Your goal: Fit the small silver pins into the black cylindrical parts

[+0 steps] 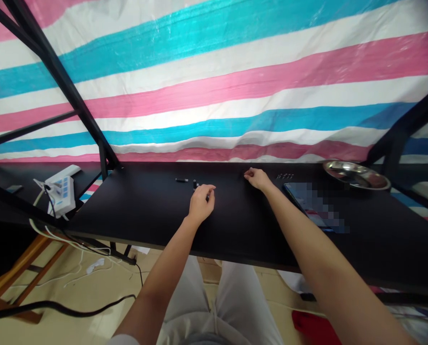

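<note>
My left hand [200, 203] rests on the black table [145, 215] with its fingers curled, pinched on a small dark part that I cannot make out. A short black cylinder [181, 180] and another small dark piece [195, 183] lie just beyond it. My right hand [257, 179] lies farther back and to the right, fingers curled down onto the tabletop, with whatever is under them hidden. A row of tiny dark screws [285, 176] sits to its right.
A phone [312, 207] lies flat right of my right forearm. A steel dish [355, 174] stands at the back right. A white power strip [60, 191] with cables sits on the left. Black frame bars [56, 72] rise at both sides; a striped tarp hangs behind.
</note>
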Action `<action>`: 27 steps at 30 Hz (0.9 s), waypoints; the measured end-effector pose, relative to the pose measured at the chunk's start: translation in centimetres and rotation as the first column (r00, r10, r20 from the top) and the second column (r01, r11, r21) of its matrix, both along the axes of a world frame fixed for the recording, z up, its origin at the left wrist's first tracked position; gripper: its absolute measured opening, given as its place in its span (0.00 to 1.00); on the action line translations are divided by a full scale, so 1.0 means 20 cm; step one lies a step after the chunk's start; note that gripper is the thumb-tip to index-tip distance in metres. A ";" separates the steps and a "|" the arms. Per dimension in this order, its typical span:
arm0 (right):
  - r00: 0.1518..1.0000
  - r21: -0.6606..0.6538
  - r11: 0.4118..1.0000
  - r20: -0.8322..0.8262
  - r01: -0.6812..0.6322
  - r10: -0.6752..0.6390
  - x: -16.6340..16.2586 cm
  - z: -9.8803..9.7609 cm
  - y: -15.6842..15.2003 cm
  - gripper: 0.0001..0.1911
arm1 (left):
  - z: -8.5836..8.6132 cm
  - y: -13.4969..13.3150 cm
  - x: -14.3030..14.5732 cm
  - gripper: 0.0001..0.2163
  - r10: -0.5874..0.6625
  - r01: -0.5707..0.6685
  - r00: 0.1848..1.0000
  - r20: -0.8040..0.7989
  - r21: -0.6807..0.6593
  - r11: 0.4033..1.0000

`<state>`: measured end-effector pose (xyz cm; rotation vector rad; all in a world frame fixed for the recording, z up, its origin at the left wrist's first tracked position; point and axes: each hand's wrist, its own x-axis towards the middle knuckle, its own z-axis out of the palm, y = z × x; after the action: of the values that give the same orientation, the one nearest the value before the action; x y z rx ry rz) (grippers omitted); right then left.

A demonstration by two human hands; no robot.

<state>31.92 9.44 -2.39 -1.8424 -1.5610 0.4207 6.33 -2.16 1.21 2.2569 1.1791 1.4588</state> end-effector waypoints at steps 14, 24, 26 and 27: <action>0.996 -0.101 0.992 0.052 0.072 -0.067 0.03 0.16 -0.14 0.13 | 0.01 0.08 -0.06 0.06 0.367 -0.194 0.770 0.523 -0.357 0.914; 0.864 0.276 0.821 0.096 -0.500 0.494 -0.53 0.15 -0.50 0.11 | 0.00 0.11 -0.09 0.05 0.462 -0.102 0.490 0.739 -0.478 0.872; 0.854 0.252 0.816 0.177 -0.520 0.490 -0.57 0.11 -0.52 0.11 | 0.00 0.11 -0.09 0.05 0.464 -0.111 0.484 0.742 -0.474 0.873; 0.852 0.239 0.819 0.201 -0.521 0.483 -0.57 0.09 -0.52 0.11 | 0.00 0.10 -0.09 0.05 0.463 -0.110 0.485 0.742 -0.473 0.874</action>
<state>20.48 -1.02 -0.51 -1.2396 -2.0870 0.2864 4.56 -0.08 1.30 0.8363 1.3264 1.8933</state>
